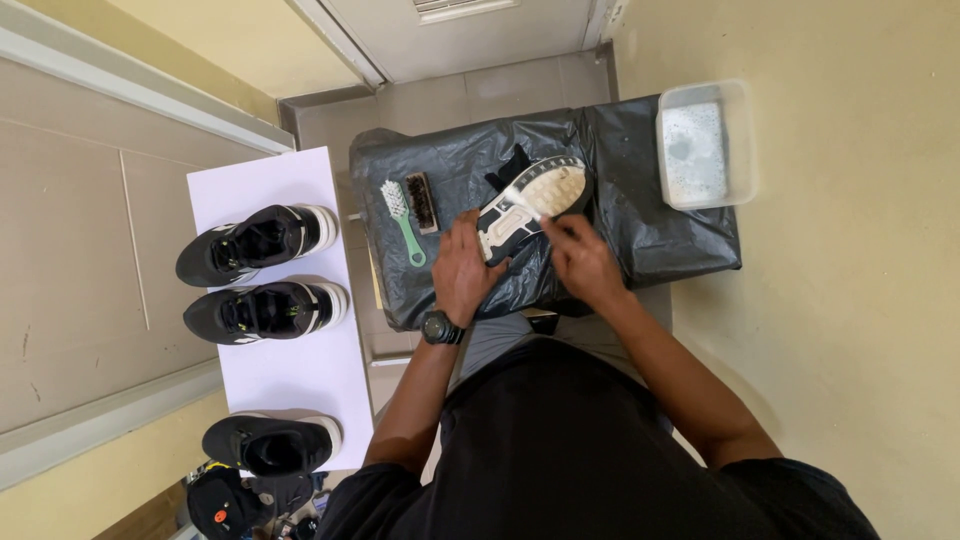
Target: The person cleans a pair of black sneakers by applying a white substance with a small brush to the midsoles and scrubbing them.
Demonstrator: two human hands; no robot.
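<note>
Step in hand, as judged: sole cleaning. Shoe (525, 205) lies sole-up on black plastic sheet (650, 220) covering surface. Left hand (462, 270) steadies heel end, fingers wrapped on shoe. Right hand (580, 258) at sole's mid edge, fingers pinched narrow; held item, if any, cannot tell. Green brush (402, 215) and brown brush (422, 203) idle just left of shoe. Soapy tub (738, 140) far right. Next move calls for firm hold and scrubbing tool.

Person, seen from above: black short-sleeved shirt (590, 450); grey trousers (500, 335); dark round-faced wristwatch (440, 328) just behind the left hand (462, 275); both forearms bare.
</note>
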